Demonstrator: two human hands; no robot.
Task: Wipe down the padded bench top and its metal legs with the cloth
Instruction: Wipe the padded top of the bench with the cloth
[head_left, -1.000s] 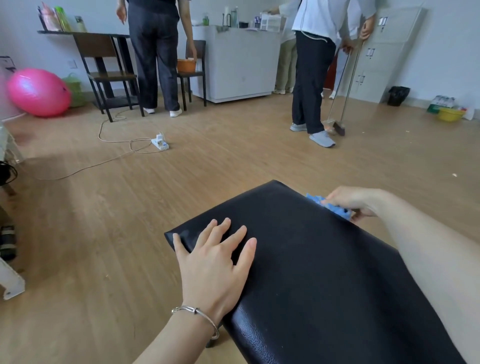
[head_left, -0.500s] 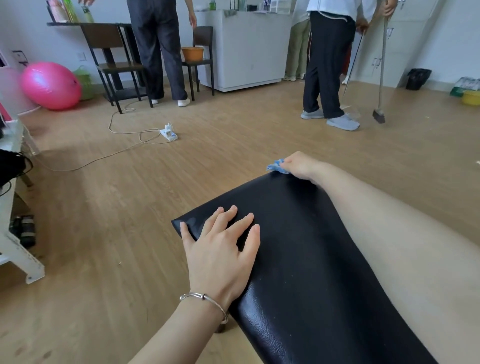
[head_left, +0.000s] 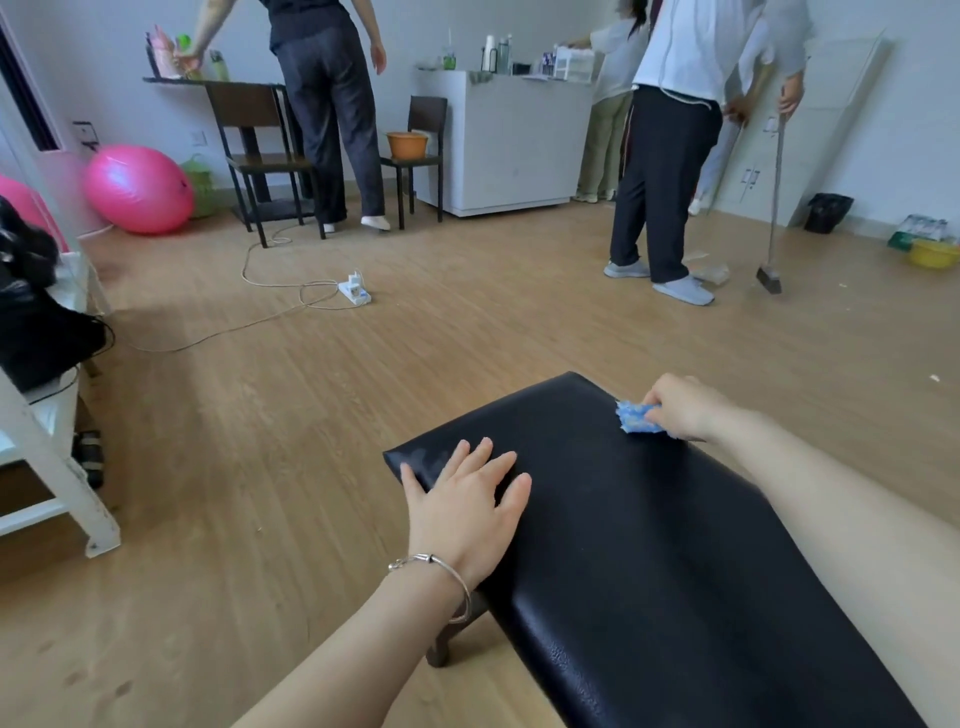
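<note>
Right hand (head_left: 685, 408) grips crumpled blue cloth (head_left: 636, 417) at far end of long black padded tabletop (head_left: 649, 519); left hand (head_left: 465, 506) flat, fingers spread.

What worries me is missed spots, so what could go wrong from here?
The blue cloth, bunched small in the right hand at the far edge of the bench top, covers little per pass, so patches may be skipped. The left hand lies flat on it; the area beneath may go unwiped or get fingermarks. The broom nearby could send dust onto it.
</note>
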